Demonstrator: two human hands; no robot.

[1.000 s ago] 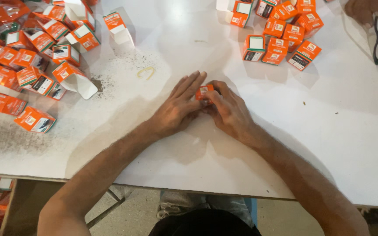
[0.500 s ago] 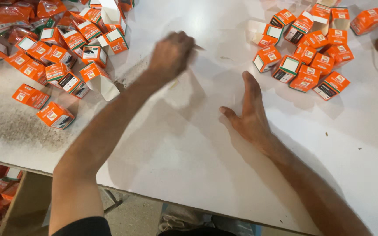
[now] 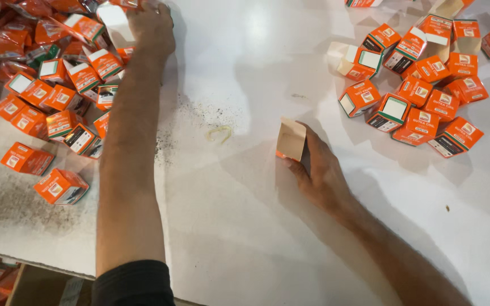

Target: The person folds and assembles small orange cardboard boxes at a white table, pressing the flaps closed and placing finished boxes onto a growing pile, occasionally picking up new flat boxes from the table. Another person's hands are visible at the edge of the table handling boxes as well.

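My right hand (image 3: 320,173) rests on the white table (image 3: 245,226) and grips a small open carton (image 3: 291,139). The carton stands upright, its plain cardboard flap facing me and an orange edge at its base. My left hand (image 3: 152,27) is stretched far out to the upper left, knuckles up. It lies on the edge of the left pile of small orange cartons (image 3: 52,96), beside a carton with an open white flap (image 3: 114,24). Its fingertips are hidden, so I cannot see whether they hold anything.
A second heap of orange cartons (image 3: 426,85) lies at the upper right, some with open flaps. A yellow rubber band (image 3: 219,133) lies between my arms. Dark dust (image 3: 12,198) covers the left of the table. The table's front edge runs along the bottom left.
Both hands were together on one small carton at the centre. The left hand then reached out into the left pile. The right hand lay flat and now holds an open carton.
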